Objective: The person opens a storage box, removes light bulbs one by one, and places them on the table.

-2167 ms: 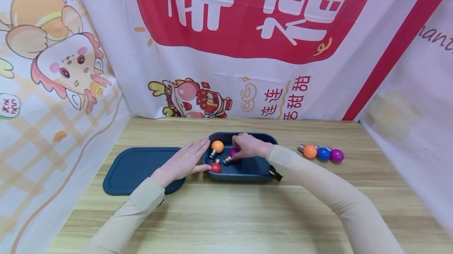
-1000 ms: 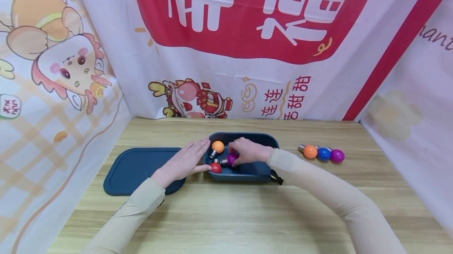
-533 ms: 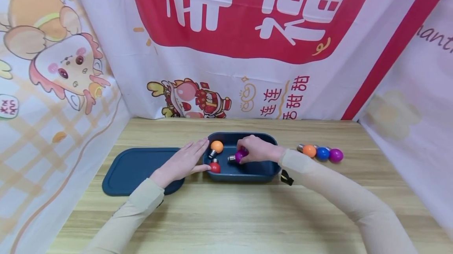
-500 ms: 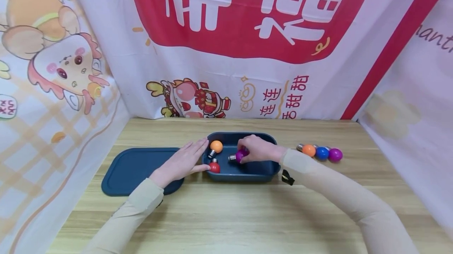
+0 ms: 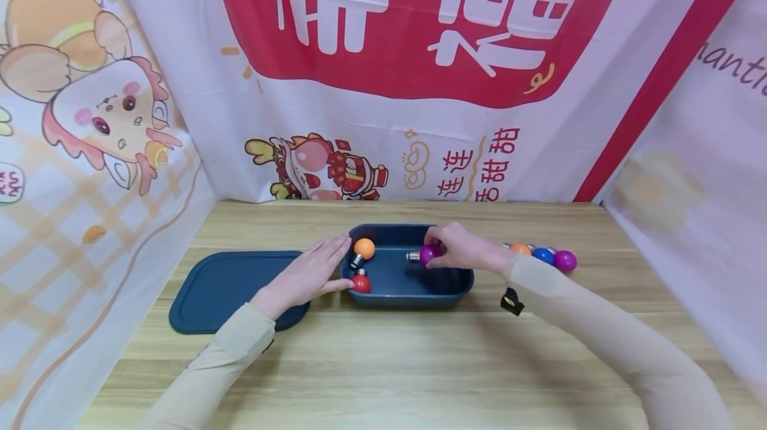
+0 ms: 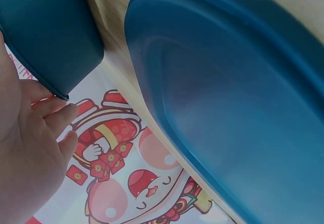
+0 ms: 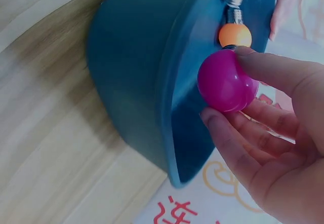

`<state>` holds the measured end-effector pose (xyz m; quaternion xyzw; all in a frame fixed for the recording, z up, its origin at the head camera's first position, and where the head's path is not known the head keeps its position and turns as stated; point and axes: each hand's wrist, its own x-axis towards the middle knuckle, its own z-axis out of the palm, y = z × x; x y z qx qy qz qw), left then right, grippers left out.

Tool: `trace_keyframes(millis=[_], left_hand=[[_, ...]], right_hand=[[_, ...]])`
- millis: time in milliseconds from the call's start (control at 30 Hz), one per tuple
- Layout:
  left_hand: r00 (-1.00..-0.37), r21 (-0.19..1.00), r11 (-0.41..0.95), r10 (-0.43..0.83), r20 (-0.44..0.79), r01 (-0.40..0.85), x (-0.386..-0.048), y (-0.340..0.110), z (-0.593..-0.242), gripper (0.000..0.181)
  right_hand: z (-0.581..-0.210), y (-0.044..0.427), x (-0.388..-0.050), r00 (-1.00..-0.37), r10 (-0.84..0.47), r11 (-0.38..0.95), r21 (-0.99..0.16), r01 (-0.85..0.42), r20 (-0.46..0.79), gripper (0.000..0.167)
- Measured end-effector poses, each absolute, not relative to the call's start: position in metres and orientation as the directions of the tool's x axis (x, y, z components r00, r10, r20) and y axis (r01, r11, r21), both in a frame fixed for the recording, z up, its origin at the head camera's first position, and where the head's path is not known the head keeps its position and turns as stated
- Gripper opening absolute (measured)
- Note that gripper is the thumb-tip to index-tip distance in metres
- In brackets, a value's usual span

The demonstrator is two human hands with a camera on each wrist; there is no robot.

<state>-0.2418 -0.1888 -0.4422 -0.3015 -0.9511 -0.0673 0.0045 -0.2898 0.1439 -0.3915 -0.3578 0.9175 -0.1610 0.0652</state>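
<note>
My right hand pinches a purple light bulb by its round end, its metal screw base pointing left. In the head view the bulb appears over the right half of a dark blue box; in the right wrist view, the bulb is at the box's rim. An orange bulb and a red bulb lie inside at the left end. With fingers extended, my left hand rests against the box's left rim, its thumb beside the red bulb.
A dark blue lid lies flat on the wooden table, left of the box and partly behind my left arm. To the right, an orange bulb, a blue bulb and a purple bulb lie in a row. Printed cloth surrounds the table.
My right hand has drawn the purple bulb from the left part of the box toward its right end. My left hand has stayed at the rim.
</note>
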Motion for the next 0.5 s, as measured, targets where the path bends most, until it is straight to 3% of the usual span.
trace_keyframes(millis=[500], left_hand=[[-0.816, 0.134, 0.805, 0.576, 0.060, 0.578, -0.242, -0.189, -0.444, 0.090]], right_hand=[[-0.378, 0.188, -0.288, -0.775, -0.623, 0.680, -0.413, -0.606, 0.111, 0.027]])
